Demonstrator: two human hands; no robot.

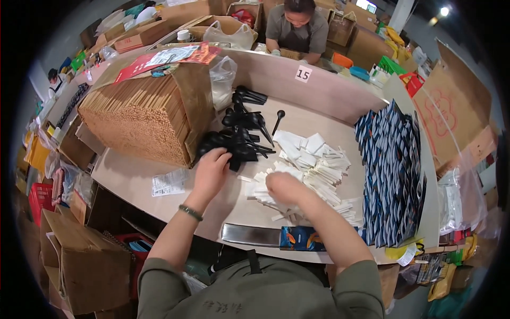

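My left hand (211, 173), a dark bracelet on its wrist, is at the near edge of a heap of black plastic spoons (241, 141). Its fingers are bent and closed on a black spoon there. Over a spread pile of narrow white strips or sachets (321, 175), my right hand (285, 188) is curled into a loose fist; what it holds, if anything, is hidden. A silver strip-shaped tray or sealer (249, 234) lies along the front edge, with a dark blue printed pouch (300, 238) at its right end, partly under my right forearm.
A big bundle of flat brown sticks (138, 119) in a carton stands at the left. Rows of dark blue pouches (390, 175) stand upright at the right. A paper slip (170, 182) lies front left. Beyond the partition (329, 82) another person works. Cardboard boxes (87, 260) surround the table.
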